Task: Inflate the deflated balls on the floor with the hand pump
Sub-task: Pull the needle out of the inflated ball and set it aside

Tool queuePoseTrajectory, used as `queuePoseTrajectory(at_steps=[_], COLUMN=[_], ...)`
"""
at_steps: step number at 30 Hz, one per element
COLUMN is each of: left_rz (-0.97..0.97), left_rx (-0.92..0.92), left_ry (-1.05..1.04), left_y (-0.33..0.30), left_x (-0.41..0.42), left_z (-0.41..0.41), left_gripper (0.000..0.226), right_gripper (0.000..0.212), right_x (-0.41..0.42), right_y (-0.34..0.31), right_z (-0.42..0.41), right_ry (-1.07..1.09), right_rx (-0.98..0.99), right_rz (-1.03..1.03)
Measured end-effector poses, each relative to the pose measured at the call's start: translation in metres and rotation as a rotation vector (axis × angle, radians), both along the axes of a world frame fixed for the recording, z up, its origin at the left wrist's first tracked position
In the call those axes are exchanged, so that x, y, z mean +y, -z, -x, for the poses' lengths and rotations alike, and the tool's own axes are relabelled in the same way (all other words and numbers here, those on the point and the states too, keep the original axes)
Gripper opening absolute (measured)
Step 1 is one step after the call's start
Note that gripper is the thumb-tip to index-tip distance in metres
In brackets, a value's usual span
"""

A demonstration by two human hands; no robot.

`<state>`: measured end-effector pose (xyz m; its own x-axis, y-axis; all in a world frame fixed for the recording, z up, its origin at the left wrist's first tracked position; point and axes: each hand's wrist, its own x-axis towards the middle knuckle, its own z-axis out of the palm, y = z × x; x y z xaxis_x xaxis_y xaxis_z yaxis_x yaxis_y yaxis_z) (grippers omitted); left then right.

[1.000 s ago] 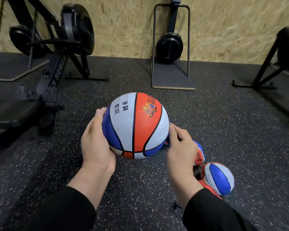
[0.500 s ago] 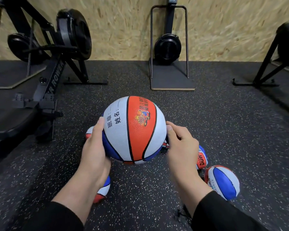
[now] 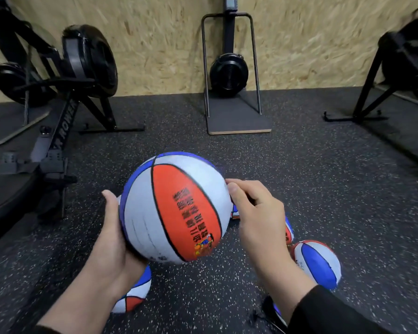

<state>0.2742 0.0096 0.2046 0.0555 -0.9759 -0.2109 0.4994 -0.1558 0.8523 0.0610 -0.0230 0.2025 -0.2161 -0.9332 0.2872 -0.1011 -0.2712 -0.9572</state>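
Observation:
I hold a round red, white and blue ball (image 3: 176,208) above the floor, its red panel with printed characters facing me. My left hand (image 3: 114,239) cups its lower left side with fingers curled under it. My right hand (image 3: 253,208) touches its right edge, fingers bent, thumb tip on the white panel. Other balls of the same colours lie on the floor: one (image 3: 135,292) below my left wrist, one (image 3: 317,262) at the right, and one (image 3: 287,233) partly hidden behind my right hand. No pump is clearly visible.
A black rowing machine (image 3: 58,131) stands at the left. A fan unit on a board with a metal frame (image 3: 229,73) stands at the back against the chipboard wall. Another black frame (image 3: 377,92) is at the right. The floor (image 3: 299,179) is dark speckled rubber.
The ball has been turned in my hands, so the red panel with long printed text now faces me. My left hand moved further under the ball; my right thumb shifted up its right edge.

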Motion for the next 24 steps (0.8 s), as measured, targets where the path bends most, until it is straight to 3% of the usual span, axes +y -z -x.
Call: queuePoseTrajectory(at_steps=[5, 9, 11, 15, 21, 24], left_rz=[-0.074, 0.011, 0.029, -0.012, -0.005, 0.032], left_rx=[0.036, 0.037, 0.047, 0.155, 0.065, 0.058], left_ry=[0.003, -0.031, -0.054, -0.013, -0.012, -0.03], left_y=[-0.005, -0.001, -0.001, 0.002, -0.002, 0.002], left_x=[0.002, 0.002, 0.002, 0.001, 0.002, 0.002], left_z=[0.004, 0.009, 0.013, 0.009, 0.005, 0.005], left_gripper=[0.072, 0.081, 0.084, 0.064, 0.082, 0.092], right_gripper=[0.016, 0.02, 0.018, 0.011, 0.01, 0.027], right_x=[0.001, -0.006, -0.007, -0.005, -0.014, -0.014], right_y=[0.0, 0.002, 0.003, -0.001, 0.008, 0.012], right_z=[0.003, 0.008, 0.009, 0.013, 0.029, 0.021], right_ry=[0.007, 0.062, 0.057, -0.145, -0.173, -0.18], right_rx=[0.16, 0.358, 0.347, 0.304, 0.518, 0.514], right_rz=[0.049, 0.1, 0.075, 0.023, 0.072, 0.075])
